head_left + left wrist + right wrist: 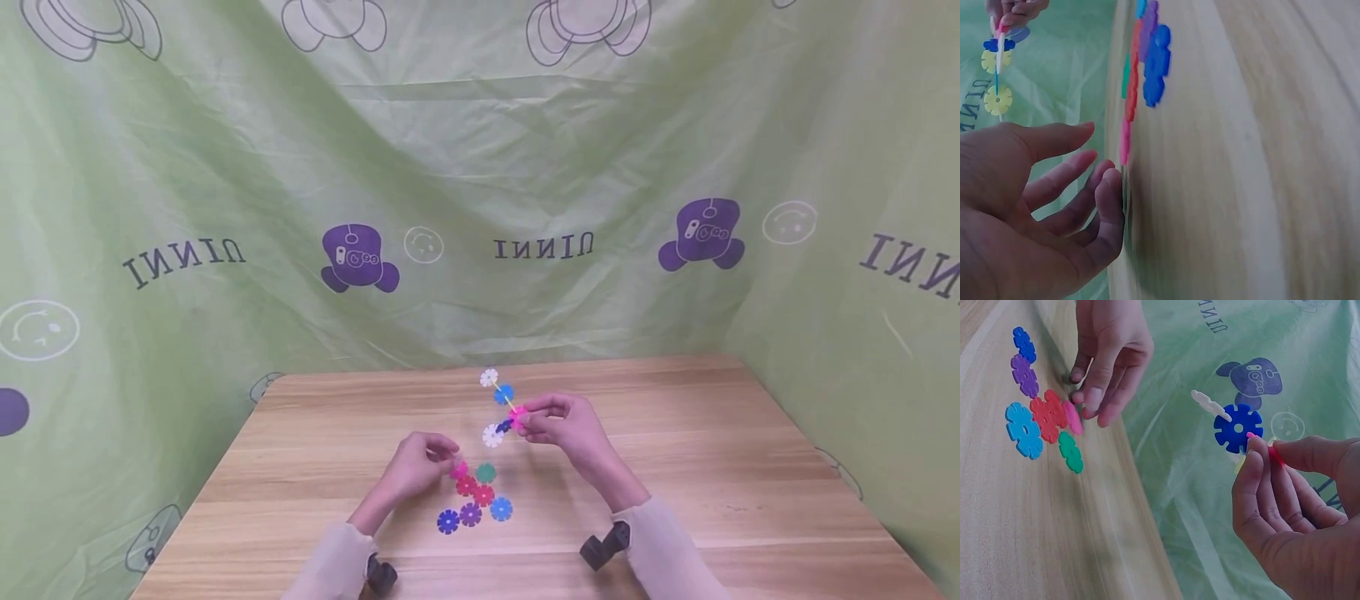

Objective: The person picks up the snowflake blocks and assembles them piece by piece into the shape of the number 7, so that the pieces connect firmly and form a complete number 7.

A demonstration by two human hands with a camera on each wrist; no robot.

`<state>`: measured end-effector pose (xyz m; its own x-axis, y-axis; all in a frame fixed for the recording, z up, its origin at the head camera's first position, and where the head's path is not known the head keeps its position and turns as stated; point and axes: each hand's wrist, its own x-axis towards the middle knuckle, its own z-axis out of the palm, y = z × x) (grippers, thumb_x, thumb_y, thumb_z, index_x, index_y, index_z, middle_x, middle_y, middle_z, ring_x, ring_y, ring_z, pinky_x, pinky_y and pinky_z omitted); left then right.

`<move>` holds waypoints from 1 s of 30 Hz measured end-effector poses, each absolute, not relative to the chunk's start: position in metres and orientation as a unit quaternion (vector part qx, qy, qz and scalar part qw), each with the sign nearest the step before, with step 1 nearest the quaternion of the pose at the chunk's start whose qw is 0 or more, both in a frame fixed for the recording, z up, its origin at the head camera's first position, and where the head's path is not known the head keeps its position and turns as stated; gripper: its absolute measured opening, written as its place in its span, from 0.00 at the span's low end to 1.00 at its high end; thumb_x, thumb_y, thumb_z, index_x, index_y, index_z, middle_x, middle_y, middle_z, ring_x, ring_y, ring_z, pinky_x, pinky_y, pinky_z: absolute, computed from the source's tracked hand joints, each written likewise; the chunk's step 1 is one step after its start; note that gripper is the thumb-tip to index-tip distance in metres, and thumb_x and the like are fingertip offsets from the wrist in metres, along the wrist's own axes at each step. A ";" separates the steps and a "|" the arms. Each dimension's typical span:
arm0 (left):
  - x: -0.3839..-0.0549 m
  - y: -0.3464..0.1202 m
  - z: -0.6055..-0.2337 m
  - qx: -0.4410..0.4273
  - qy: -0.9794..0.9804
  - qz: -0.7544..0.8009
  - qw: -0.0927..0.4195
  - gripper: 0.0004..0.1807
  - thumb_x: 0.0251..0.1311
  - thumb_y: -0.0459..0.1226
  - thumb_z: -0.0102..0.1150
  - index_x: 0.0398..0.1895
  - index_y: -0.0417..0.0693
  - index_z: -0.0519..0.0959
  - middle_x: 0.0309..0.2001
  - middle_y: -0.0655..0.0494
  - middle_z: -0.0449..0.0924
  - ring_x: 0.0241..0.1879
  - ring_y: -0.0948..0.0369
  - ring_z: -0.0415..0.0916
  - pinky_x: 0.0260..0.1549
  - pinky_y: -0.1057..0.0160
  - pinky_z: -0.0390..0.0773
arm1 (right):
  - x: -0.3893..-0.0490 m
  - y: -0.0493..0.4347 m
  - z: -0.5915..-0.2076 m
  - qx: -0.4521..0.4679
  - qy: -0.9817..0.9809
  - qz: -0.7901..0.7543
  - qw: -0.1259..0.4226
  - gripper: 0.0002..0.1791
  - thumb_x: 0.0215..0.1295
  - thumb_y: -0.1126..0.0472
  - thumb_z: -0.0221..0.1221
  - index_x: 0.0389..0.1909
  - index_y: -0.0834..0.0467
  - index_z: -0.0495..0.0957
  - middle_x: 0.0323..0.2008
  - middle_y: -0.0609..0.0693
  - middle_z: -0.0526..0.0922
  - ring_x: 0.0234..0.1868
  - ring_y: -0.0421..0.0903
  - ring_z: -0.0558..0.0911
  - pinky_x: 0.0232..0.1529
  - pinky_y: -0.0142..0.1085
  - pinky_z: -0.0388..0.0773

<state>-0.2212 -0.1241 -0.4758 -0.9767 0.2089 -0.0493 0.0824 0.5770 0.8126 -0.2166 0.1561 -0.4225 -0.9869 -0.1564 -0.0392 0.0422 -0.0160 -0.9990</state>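
Observation:
My right hand [566, 425] pinches a pink notched plastic disc [517, 417] between thumb and fingers, above the table. Joined to that disc is a chain of like discs: a light blue one [504, 393] and a white one [489, 377] on one branch, a dark blue one [1239, 428] and another white one [492, 435] on the other. Yellow discs [998, 100] of the chain show in the left wrist view. Low over the table, my left hand [420, 464] has its fingers loosely bent beside a loose pink disc [459, 470]; thumb and fingertips stand apart with nothing between them.
Loose discs lie close together on the wooden table [337, 408]: green [486, 472], two red [483, 495], light blue [501, 509], purple [470, 514] and dark blue [447, 522]. A green printed curtain [480, 167] surrounds the table at the back and sides.

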 end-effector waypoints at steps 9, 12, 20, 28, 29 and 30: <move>-0.228 -0.123 -0.479 0.138 0.903 0.400 0.070 0.14 0.58 0.36 0.75 0.47 0.42 0.87 0.38 0.54 0.88 0.38 0.61 0.81 0.39 0.63 0.84 | -0.216 0.158 -0.423 -0.042 0.700 -0.709 0.072 0.16 0.68 0.71 0.64 0.55 0.71 0.81 0.42 0.59 0.91 0.42 0.48 0.92 0.48 0.39 0.91; -0.229 -0.122 -0.479 0.139 0.904 0.399 0.070 0.15 0.57 0.37 0.77 0.46 0.42 0.87 0.37 0.55 0.88 0.37 0.62 0.81 0.39 0.63 0.84 | -0.217 0.158 -0.423 -0.044 0.701 -0.708 0.073 0.16 0.68 0.71 0.64 0.55 0.71 0.80 0.42 0.59 0.91 0.42 0.48 0.92 0.49 0.40 0.90; -0.229 -0.121 -0.479 0.136 0.905 0.397 0.070 0.13 0.57 0.37 0.77 0.43 0.41 0.87 0.34 0.55 0.86 0.33 0.62 0.79 0.33 0.67 0.82 | -0.219 0.158 -0.423 -0.042 0.703 -0.706 0.074 0.16 0.68 0.71 0.64 0.55 0.70 0.81 0.41 0.58 0.91 0.40 0.46 0.92 0.48 0.40 0.91; -0.227 -0.123 -0.480 0.133 0.905 0.398 0.071 0.13 0.56 0.38 0.78 0.42 0.42 0.87 0.32 0.56 0.85 0.32 0.61 0.79 0.32 0.67 0.81 | -0.219 0.158 -0.424 -0.037 0.705 -0.705 0.074 0.15 0.68 0.71 0.64 0.54 0.70 0.81 0.42 0.58 0.91 0.40 0.47 0.92 0.47 0.39 0.91; -0.227 -0.123 -0.480 0.134 0.905 0.399 0.070 0.13 0.56 0.38 0.78 0.41 0.42 0.87 0.32 0.56 0.85 0.32 0.61 0.79 0.32 0.67 0.81 | -0.219 0.158 -0.424 -0.036 0.705 -0.705 0.074 0.16 0.68 0.71 0.64 0.54 0.70 0.81 0.42 0.58 0.91 0.40 0.47 0.92 0.47 0.39 0.91; -0.227 -0.123 -0.480 0.134 0.904 0.399 0.071 0.13 0.57 0.38 0.78 0.41 0.42 0.87 0.32 0.56 0.85 0.32 0.61 0.79 0.32 0.67 0.81 | -0.219 0.158 -0.424 -0.036 0.704 -0.705 0.074 0.16 0.68 0.71 0.64 0.54 0.70 0.81 0.42 0.58 0.91 0.40 0.47 0.92 0.48 0.39 0.91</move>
